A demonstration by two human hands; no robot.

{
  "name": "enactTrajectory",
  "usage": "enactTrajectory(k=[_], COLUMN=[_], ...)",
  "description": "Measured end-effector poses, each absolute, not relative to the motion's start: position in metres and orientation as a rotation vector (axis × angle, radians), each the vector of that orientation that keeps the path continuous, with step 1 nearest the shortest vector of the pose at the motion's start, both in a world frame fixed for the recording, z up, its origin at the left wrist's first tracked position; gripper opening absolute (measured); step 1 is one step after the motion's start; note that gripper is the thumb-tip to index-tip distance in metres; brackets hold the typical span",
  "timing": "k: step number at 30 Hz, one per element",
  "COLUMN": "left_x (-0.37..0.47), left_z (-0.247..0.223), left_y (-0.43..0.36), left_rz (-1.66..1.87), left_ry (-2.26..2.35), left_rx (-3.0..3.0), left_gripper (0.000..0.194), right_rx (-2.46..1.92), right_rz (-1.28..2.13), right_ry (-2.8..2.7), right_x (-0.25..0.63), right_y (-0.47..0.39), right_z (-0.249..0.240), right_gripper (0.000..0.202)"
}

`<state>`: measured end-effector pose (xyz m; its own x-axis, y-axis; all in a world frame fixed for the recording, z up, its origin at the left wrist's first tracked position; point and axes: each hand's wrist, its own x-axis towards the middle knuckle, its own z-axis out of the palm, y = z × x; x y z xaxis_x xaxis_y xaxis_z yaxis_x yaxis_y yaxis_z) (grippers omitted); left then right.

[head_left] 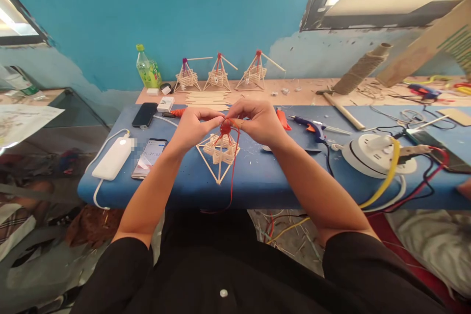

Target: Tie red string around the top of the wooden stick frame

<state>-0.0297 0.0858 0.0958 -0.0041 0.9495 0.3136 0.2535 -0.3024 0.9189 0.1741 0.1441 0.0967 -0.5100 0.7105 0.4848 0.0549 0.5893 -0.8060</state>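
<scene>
A small pyramid frame of pale wooden sticks point(220, 169) stands on the blue table in front of me. Red cord point(225, 129) is wound in a thick knot around its peak, and a loose tail hangs down past the table edge. My left hand point(196, 127) pinches the cord at the left of the peak, thumb and forefinger together. From the right, my right hand point(260, 121) closes its fingers on the same cord, close to the left fingertips. The exact grip points are partly hidden by the fingers.
Three similar stick pyramids point(218, 76) stand along the wall behind a row of loose sticks point(208, 100). Two phones point(149, 157) and a white power bank point(113, 158) lie left. Right are a glue gun point(311, 127), a hammer point(344, 110) and a round power strip point(368, 157) with cables.
</scene>
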Motion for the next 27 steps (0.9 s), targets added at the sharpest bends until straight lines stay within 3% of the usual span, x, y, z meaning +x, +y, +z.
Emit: enactTrajectory(k=[4, 10, 15, 27], left_x=[-0.026, -0.021, -0.019, -0.014], left_z=[0.095, 0.097, 0.094, 0.086], left_y=[0.088, 0.091, 0.09, 0.085], left_rz=[1.333, 1.392, 1.413, 1.492], left_ry=[1.148, 1.128, 1.205, 1.301], left_rx=[1.469, 1.45, 1.497, 1.689], left_gripper=[0.014, 0.01, 0.006, 0.007], right_rx=[-0.624, -0.688, -0.719, -0.743], right_rz=[0.913, 0.742, 0.621, 0.703], right_ry=[-1.917, -1.96, -2.01, -2.02], right_x=[0.172, 0.173, 0.173, 0.177], right_y=[0.147, 0.143, 0.14, 0.144], right_z=[0.096, 0.099, 0.1, 0.102], right_gripper=[0.039, 0.008, 0.012, 0.007])
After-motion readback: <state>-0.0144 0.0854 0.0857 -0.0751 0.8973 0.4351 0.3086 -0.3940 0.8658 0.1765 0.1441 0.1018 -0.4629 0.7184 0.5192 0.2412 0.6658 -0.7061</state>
